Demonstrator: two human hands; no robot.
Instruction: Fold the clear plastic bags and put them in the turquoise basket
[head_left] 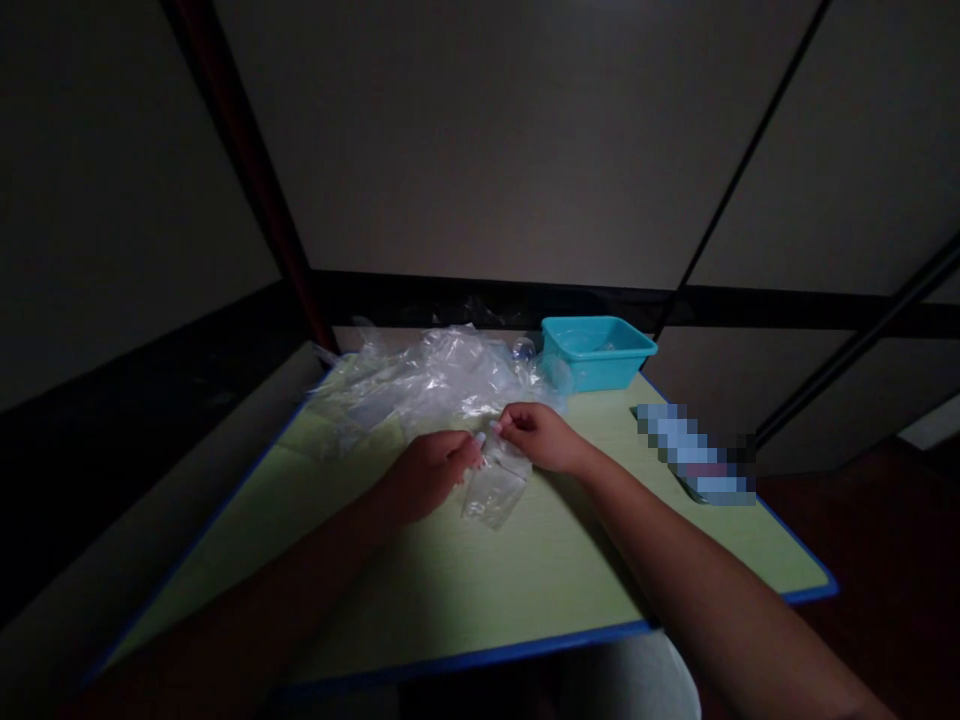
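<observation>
Over the middle of the table, a small clear plastic bag (495, 492) hangs between my two hands. My left hand (439, 465) pinches its upper left edge between thumb and fingers. Close beside it, my right hand (538, 435) has its fingers closed on the upper right edge. The bag's lower part reaches down to the tabletop. Just beyond my hands lies a loose heap of clear plastic bags (450, 370). Whether the small bag has anything in it, I cannot tell.
A turquoise plastic basin (600, 350) stands at the table's back right, with something clear inside. A blurred-out flat object (694, 455) lies near the right edge. The pale green table (465, 600) has a blue rim, and panelled walls stand behind and left.
</observation>
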